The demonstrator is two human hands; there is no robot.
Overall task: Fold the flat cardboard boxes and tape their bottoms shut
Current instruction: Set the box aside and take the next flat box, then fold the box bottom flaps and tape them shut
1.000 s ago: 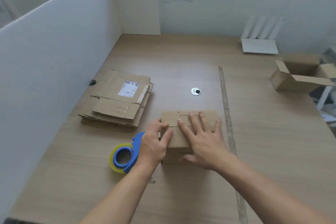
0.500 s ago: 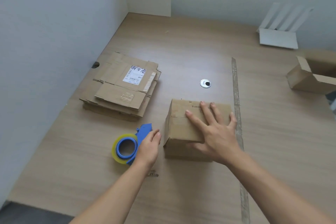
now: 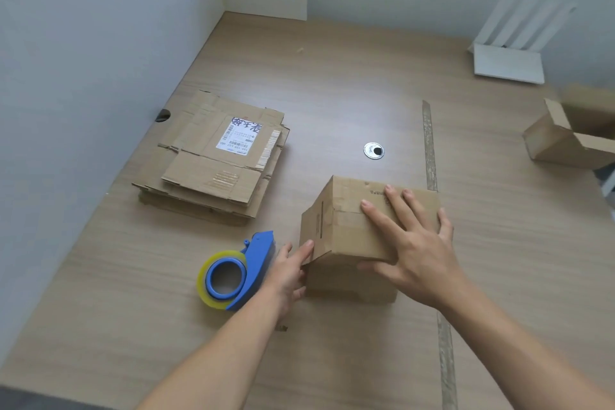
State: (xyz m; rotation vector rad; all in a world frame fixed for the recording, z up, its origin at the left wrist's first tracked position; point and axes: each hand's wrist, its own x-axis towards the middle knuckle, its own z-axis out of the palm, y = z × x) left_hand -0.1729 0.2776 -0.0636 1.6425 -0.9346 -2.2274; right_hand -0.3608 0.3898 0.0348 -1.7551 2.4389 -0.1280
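While the right hand [image 3: 419,253] lies flat atop the box [image 3: 346,230], the left hand [image 3: 287,271], fingers straight, touches its side.

- The table [image 3: 332,76] looks like pale wood. It is matt, with fine lines running along it.
- The box [image 3: 349,230] is brown cardboard, dull and mostly smooth.
- The pile of flat boxes [image 3: 206,176] is brown cardboard too. It is dull, with rough torn patches where the ribs show.
- The label [image 3: 239,140] on the pile is smooth white paper.
- The tape holder [image 3: 258,263] is smooth blue plastic, a little shiny.
- The tape roll [image 3: 203,280] is see-through, yellowish and glossy.
- The ring [image 3: 373,150] set in the table is shiny metal.
- The strip [image 3: 429,150] along the table looks like brown tape, crinkly and dull.
- The open box [image 3: 552,143] is dull brown cardboard.
- The gadget [image 3: 507,66] is smooth white plastic.
- The side wall [image 3: 83,76] is flat white board, matt.
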